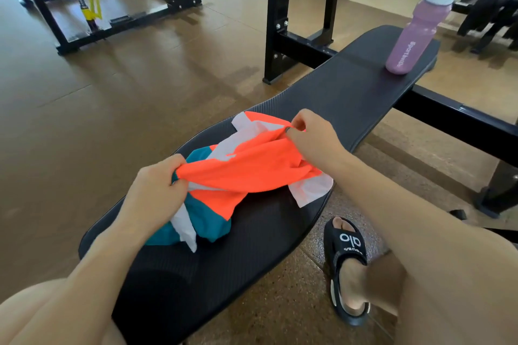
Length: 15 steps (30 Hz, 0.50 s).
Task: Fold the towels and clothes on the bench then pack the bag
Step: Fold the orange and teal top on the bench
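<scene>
A crumpled garment (246, 168) in orange, white and teal lies on the black padded bench (280, 232). My left hand (157, 190) grips its near left edge, where orange cloth bunches over teal. My right hand (311, 137) pinches the orange cloth at the garment's far right side. The cloth is stretched and twisted between the two hands. No bag and no towel are in view.
A purple water bottle (414, 36) stands upright at the bench's far end. Black rack posts (276, 19) rise behind the bench, and weight plates (493, 0) sit at the far right. My foot in a black sandal (347, 266) rests on the brown floor beside the bench.
</scene>
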### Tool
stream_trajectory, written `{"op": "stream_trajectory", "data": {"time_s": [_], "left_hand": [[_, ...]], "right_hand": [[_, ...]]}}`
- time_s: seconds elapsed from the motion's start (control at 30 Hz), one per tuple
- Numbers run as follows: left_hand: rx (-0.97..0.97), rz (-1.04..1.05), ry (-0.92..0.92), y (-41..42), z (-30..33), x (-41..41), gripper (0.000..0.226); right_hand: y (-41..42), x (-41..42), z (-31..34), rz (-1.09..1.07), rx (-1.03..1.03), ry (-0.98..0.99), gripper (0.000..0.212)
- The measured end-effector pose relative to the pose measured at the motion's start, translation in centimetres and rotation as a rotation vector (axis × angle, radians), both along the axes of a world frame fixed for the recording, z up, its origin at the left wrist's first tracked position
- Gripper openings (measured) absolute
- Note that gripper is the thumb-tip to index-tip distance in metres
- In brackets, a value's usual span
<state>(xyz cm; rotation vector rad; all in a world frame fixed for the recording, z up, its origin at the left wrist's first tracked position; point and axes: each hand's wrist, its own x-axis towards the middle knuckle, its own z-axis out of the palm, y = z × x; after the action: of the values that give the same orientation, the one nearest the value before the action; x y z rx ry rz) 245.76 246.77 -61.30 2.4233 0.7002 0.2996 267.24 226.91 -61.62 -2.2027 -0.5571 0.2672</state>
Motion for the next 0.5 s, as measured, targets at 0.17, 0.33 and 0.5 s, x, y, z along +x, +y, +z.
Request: {"op": "stream_trajectory", "data": {"time_s": [0.17, 0.33, 0.5], "left_hand": [[0.06, -0.222, 0.148, -0.6, -0.5, -0.8, 0.017], [0.006, -0.367, 0.119, -0.5, -0.2, -0.7, 0.009], [-0.307, -0.555, 0.284, -2.9, 0.4, -1.2, 0.012]], "right_hand": [[-1.2, -0.2, 0.1, 0.246, -0.47, -0.013, 0.015], [-1.1, -1.0, -0.5, 0.307, -0.498, -0.272, 0.035], [0.3, -2.7, -2.9, 0.572, -0.495, -0.513, 0.046]]}}
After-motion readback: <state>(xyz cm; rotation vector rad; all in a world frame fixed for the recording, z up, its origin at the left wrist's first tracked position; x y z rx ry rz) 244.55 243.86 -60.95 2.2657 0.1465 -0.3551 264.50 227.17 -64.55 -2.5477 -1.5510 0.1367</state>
